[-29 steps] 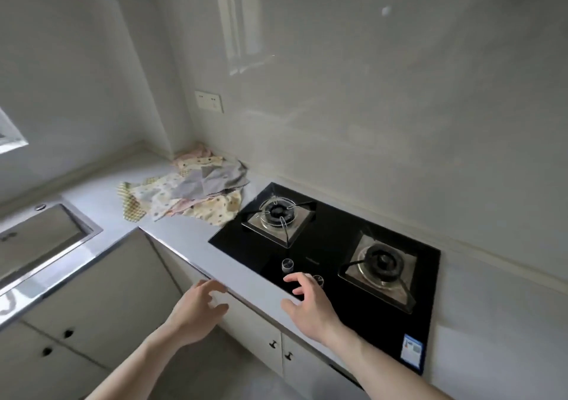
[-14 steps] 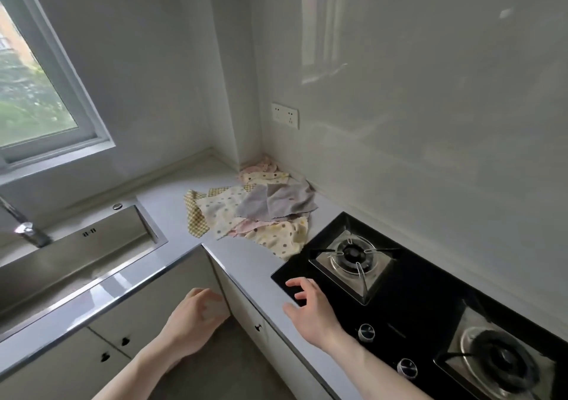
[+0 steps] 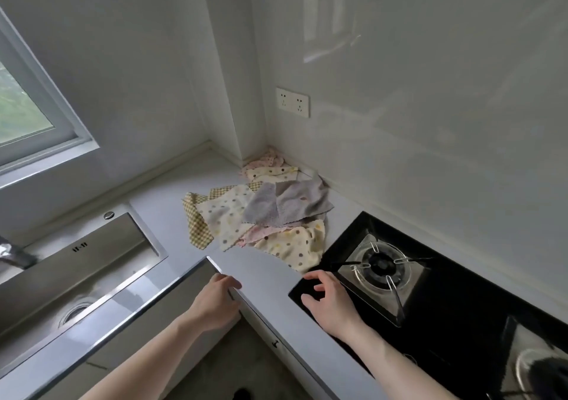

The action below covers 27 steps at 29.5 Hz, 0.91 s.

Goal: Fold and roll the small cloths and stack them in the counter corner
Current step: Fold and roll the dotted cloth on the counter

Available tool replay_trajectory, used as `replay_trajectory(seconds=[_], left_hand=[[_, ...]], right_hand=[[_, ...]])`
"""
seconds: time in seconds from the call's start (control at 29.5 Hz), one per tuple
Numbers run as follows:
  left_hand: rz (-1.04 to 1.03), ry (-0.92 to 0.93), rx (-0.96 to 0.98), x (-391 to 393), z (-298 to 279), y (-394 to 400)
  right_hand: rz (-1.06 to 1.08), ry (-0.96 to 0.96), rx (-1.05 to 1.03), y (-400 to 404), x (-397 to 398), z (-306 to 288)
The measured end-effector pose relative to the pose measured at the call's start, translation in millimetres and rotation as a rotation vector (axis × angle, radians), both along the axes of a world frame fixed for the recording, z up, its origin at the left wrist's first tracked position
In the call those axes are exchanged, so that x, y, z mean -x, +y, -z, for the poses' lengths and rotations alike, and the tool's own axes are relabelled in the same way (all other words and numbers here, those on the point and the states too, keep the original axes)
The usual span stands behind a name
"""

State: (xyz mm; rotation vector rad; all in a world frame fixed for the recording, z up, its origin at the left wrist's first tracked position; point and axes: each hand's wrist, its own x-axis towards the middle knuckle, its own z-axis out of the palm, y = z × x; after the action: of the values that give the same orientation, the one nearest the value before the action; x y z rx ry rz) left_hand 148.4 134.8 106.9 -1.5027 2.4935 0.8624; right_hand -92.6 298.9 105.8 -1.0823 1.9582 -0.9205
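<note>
Both hands nearer cloths, empty, loosely curled

Pale glossy walls meet at an inner corner with a boxed-in column standing in it. A white double socket sits on the right wall above the bench, which is light grey and L-shaped with a metal front edge. A window at the left lets in daylight, green showing outside. A steel sink is sunk into the left run; a black glass gas hob with two burners lies in the right run. White cabinet doors stand below, over a dark grey floor.
</note>
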Motion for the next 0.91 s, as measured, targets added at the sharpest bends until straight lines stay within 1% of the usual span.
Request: replay_trajectory(seconds=[0.14,0.3,0.44,0.54,0.61,0.71,0.78,0.91], left_hand=[[0.068,-0.066,-0.024,18.1,22.2,-53.6],[0.273,-0.143,-0.026,51.1,54.7,-103.4],[0.422,-0.179,-0.002,67.9,68.2,-137.2],[0.454,-0.228,0.0,60.2,75.2,-173.8],[0.455,-0.282,-0.002,48.2,83.7,-203.1],[0.51,-0.364,-0.009,25.3,98.6,-238.5],[0.538,-0.348,0.004,14.9,106.2,-248.8],[0.524,-0.253,0.001,8.7,108.0,-260.8]], right_hand=[[0.08,0.003,-0.034,-12.6,4.5,6.3],[0.215,0.037,-0.074,-42.2,0.6,16.1],[0.344,0.027,-0.138,-70.1,-20.3,26.2],[0.405,0.025,-0.187,-95.3,-47.5,30.0],[0.425,0.041,-0.184,-111.8,-65.3,29.6],[0.462,0.055,-0.182,-133.0,-89.0,24.7],[0.483,0.051,-0.18,-140.2,-104.3,22.0],[0.52,0.026,-0.18,-142.9,-129.5,17.7]])
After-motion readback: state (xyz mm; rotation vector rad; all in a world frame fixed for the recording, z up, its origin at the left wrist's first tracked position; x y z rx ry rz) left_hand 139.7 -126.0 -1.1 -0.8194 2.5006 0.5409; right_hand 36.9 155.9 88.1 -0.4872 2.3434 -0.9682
